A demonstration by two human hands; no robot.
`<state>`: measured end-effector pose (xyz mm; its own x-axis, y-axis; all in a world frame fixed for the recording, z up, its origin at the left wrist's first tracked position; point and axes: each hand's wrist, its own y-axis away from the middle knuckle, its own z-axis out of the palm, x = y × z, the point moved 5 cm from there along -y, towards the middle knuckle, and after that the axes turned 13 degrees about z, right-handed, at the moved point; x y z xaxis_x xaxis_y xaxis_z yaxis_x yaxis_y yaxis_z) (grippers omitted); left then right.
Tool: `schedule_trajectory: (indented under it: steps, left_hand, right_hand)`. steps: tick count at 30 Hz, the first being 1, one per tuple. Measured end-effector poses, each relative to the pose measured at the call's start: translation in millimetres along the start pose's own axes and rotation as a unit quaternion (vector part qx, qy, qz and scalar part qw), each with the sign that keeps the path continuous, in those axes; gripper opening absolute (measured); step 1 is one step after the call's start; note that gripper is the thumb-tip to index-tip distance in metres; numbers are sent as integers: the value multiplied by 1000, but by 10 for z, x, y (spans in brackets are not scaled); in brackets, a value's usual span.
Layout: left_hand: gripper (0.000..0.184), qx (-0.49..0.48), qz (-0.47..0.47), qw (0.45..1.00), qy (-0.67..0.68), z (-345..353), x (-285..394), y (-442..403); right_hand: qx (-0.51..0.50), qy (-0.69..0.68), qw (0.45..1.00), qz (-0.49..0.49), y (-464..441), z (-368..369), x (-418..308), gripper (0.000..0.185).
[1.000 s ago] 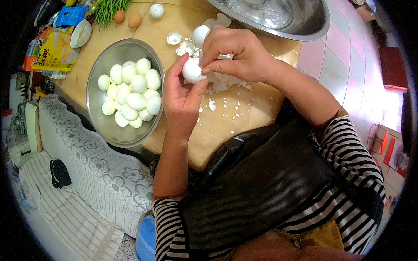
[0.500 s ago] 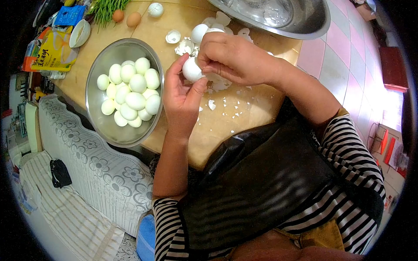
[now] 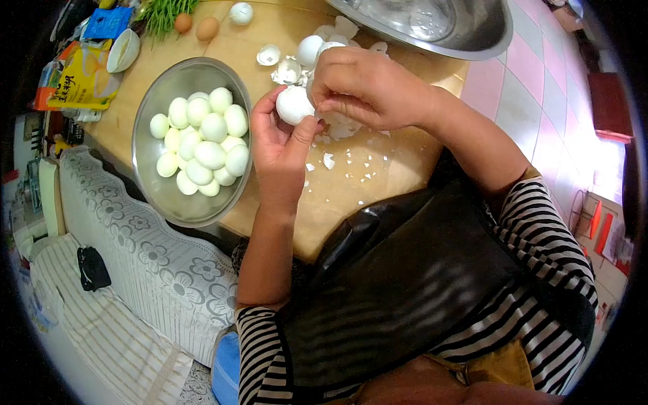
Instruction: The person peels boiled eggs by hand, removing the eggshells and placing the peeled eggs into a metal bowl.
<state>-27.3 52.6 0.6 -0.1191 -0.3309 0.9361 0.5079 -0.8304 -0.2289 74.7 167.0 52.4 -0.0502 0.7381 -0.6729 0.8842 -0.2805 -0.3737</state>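
A white egg (image 3: 294, 104) sits in the fingers of my left hand (image 3: 283, 145), with the thumb along its lower right side. My right hand (image 3: 371, 88) is just right of the egg, fingers curled and tips pinched together by its edge. What is between those tips is hidden. Under and beyond the hands lie eggshell pieces (image 3: 329, 160), and another white egg (image 3: 310, 50) rests among shells. To the left, a steel bowl (image 3: 152, 196) holds several smooth peeled eggs (image 3: 210, 154).
A large steel basin (image 3: 496, 34) stands at the table's far right. Along the back are two brown eggs (image 3: 207, 29), a white egg (image 3: 241, 13), green stalks (image 3: 162, 17), a white bowl (image 3: 124, 51) and a yellow packet (image 3: 81, 77). A patterned sofa cover (image 3: 145, 236) is lower left.
My left hand has shifted the egg slightly left, opening a small gap from my right fingers. The right hand stays nearly in place, still pinched. The bowl of eggs has barely changed.
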Motion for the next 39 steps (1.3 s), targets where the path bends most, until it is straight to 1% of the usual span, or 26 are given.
schedule_trajectory:
  steps: [4, 6, 7, 9, 10, 12, 13, 15, 16, 18, 22, 24, 28, 33, 35, 39]
  left_hand:
    - [50, 5, 18, 1000, 5, -25, -67, -2]
    - [51, 9, 27, 1000, 10, -23, -58, -6]
    - [53, 5, 22, 1000, 10, -8, -38, -5]
    - [54, 1, 18, 1000, 10, -3, -54, 0]
    - [54, -3, 31, 1000, 0, -18, -78, 1]
    - [55, -7, 45, 999, -10, -16, -79, 6]
    - [55, -4, 63, 998, -27, -6, -51, 9]
    - [55, -1, 81, 996, -43, 14, -6, 15]
    - [55, 0, 77, 996, -41, 23, 7, 17]
    - [56, 2, 73, 997, -39, 32, 18, 23]
    - [55, -8, 79, 996, -50, 47, 28, 43]
    - [55, -5, 85, 995, -51, 23, 24, 42]
    - [55, -12, 104, 992, -68, -3, -7, 44]
    - [54, -21, 119, 989, -86, 19, -4, 58]
    - [56, -7, 98, 994, -55, 15, -27, 60]
    - [56, -9, 84, 995, -51, 23, -39, 70]
  right_hand:
    - [10, 19, 1000, -12, 29, -59, 6, 11]
    - [-2, 27, 999, 38, 45, -67, 66, 15]
    - [-2, 27, 999, 39, 51, -50, 79, 15]
    - [52, 10, 997, 54, 57, -45, 121, 17]
    - [51, 10, 997, 55, 54, -34, 108, 17]
    - [56, -45, 987, 147, 57, -17, 141, 19]
    - [56, -45, 987, 147, 55, -11, 95, 19]
    - [27, -98, 967, 232, 61, 21, 94, 24]
    - [28, -98, 967, 233, 65, 35, 89, 24]
    - [28, -70, 975, 207, 77, 84, 75, 33]
    - [37, -63, 983, 170, 92, 164, 80, 33]
    - [29, -102, 979, 172, 81, 185, 72, 29]
    - [19, -101, 979, 178, 68, 189, 50, 27]
    - [41, -41, 985, 163, 73, 162, 15, 24]
    - [56, -30, 986, 153, 80, 169, 22, 23]
    - [93, -13, 987, 132, 91, 161, 66, 18]
